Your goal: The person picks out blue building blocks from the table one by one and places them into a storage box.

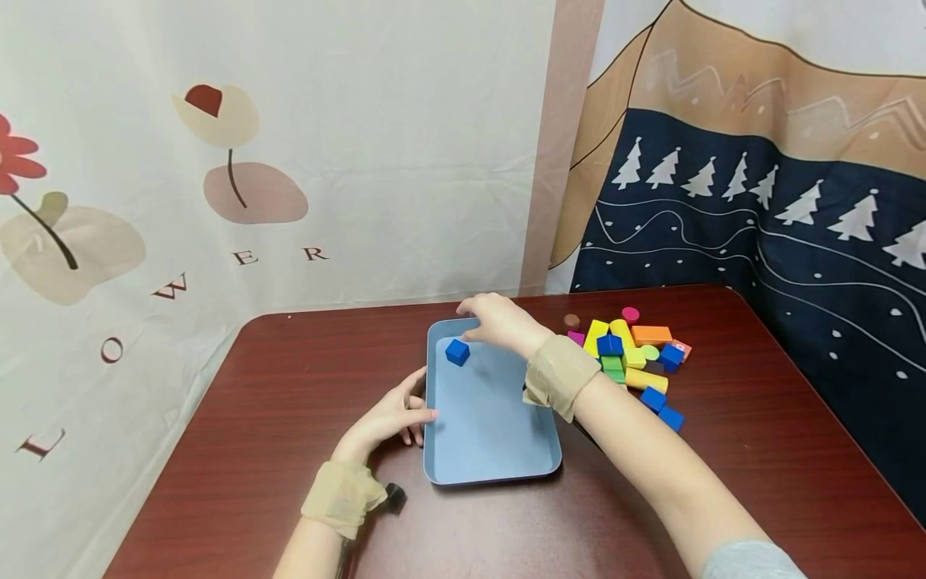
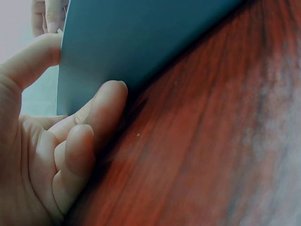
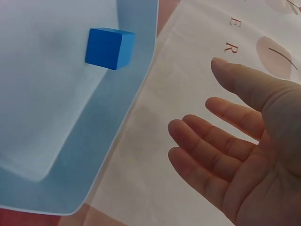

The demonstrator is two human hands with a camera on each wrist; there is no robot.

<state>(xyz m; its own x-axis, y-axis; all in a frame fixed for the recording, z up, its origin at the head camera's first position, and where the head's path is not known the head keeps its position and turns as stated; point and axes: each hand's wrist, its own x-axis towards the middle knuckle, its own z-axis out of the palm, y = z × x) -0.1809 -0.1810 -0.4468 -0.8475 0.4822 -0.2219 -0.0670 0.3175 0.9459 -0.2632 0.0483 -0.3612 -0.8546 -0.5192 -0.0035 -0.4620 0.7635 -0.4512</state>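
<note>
A reddish-brown, wood-grained table (image 1: 311,362) bears a blue tray (image 1: 492,434), and a cluster of coloured blocks (image 1: 634,358) lies to the tray's right. The right hand (image 1: 499,324) hovers over the tray's far end, its fingers apart and loosely bent. The left hand (image 1: 387,416) grips the tray's left rim between thumb and curled fingers. A blue cube (image 1: 457,351) sits inside, near the far-left corner.
</note>
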